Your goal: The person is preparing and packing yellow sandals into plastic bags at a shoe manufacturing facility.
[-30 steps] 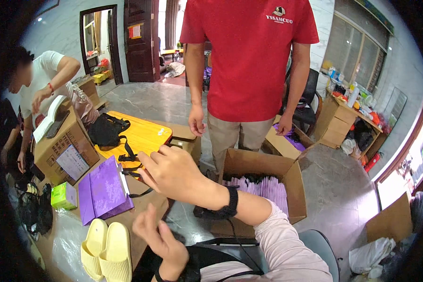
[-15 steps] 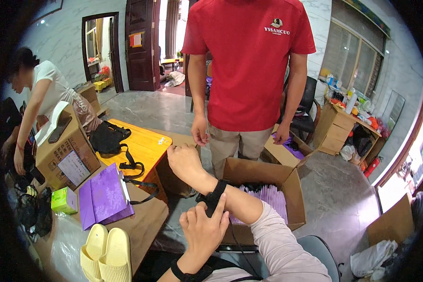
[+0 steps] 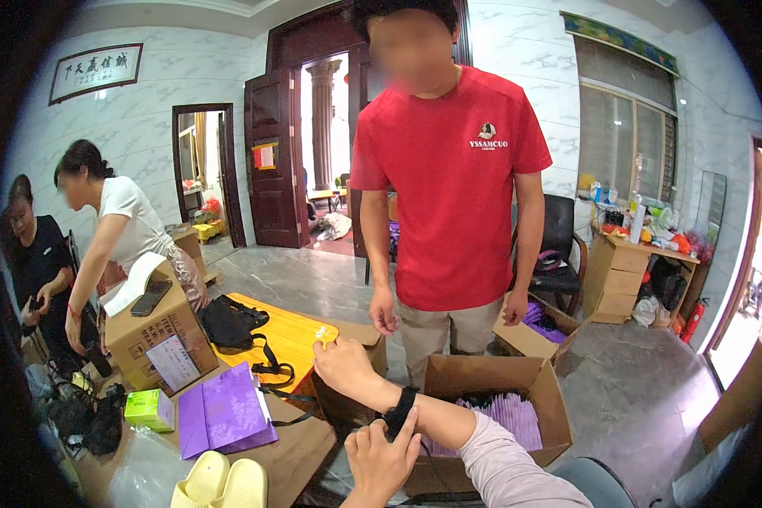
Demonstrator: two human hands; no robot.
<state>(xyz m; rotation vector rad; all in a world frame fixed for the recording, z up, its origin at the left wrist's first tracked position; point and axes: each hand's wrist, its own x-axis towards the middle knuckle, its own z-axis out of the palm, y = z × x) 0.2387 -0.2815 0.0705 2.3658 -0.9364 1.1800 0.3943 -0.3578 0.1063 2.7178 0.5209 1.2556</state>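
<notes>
Around the person's right wrist, in the head view, sits a black wristband [image 3: 404, 406], its visible strap crossing the forearm [image 3: 444, 422], long axis slanting from upper right to lower left; no clear front shows. The left hand [image 3: 381, 453], half open, touches it with extended fingers; whether it pinches or only presses, one cannot tell. The right hand [image 3: 345, 366], loosely curled, seems empty. Holding that arm steady and pressing evenly would probably work best.
</notes>
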